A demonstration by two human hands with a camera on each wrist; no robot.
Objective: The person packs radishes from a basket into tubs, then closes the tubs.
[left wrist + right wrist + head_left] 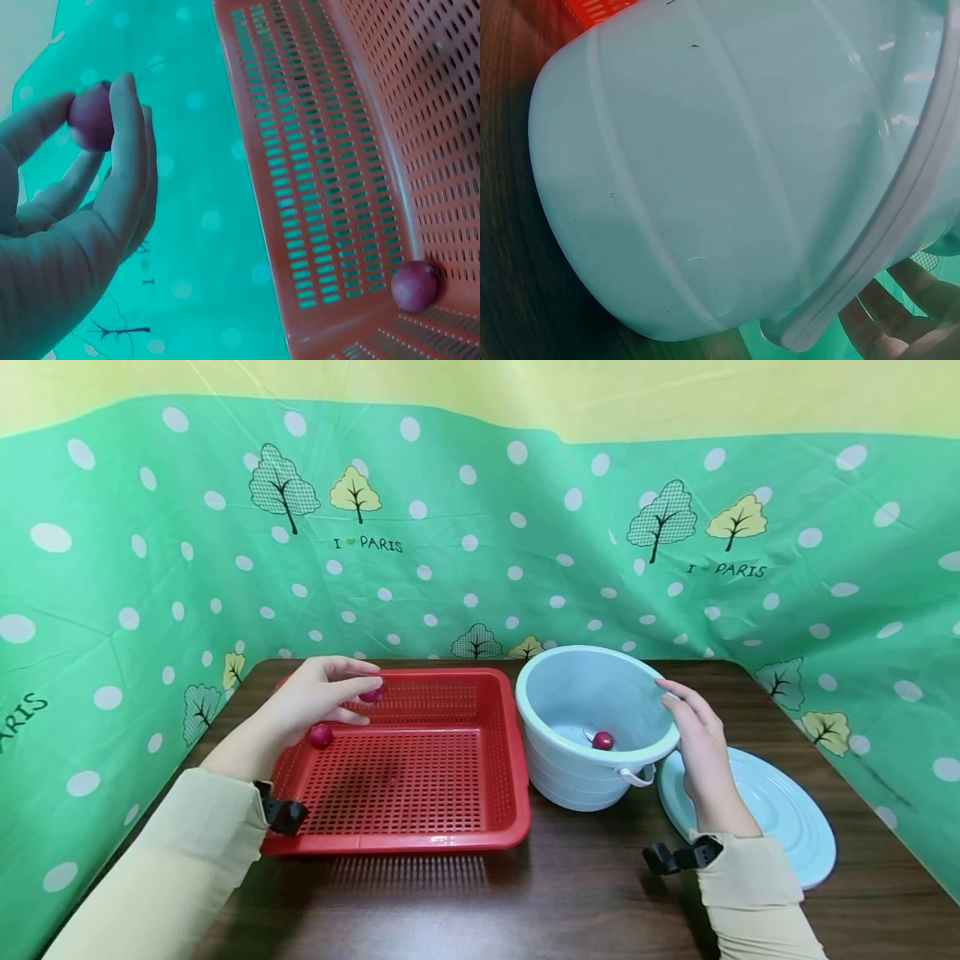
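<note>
head view: the left hand point(318, 693) pinches what looks like a small radish point(371, 693) between thumb and fingertips, raised at about 11 o'clock over the red basket point(405, 842); the left wrist view shows it well gripped and apart from the basket's wall. a second radish point(320, 735) lies inside the basket towards 10 o'clock, in a corner. at the basket's 3 o'clock stands the pale blue bucket point(570, 777), upright on the table point(570, 885), with a third radish point(602, 741) on its floor near 6 o'clock. the right hand point(701, 747) touches the bucket's rim at 3 o'clock, fingers fairly straight and a little apart; its thumb is hidden, so i cannot tell whether it clamps the rim. the bucket's handle point(639, 775) hangs at 5 o'clock, and the round lid point(787, 818) lies on the table at 4 o'clock, partly behind the right wrist. for this step, a light but firm pinch around the radish's middle seems best, since a smooth round thing could roll out of a loose one. i'd lift it clear of the basket's rim before any sideways move, let go low so it won't bounce, and rest the right hand lightly, as pressing hard might tip the bucket.
</note>
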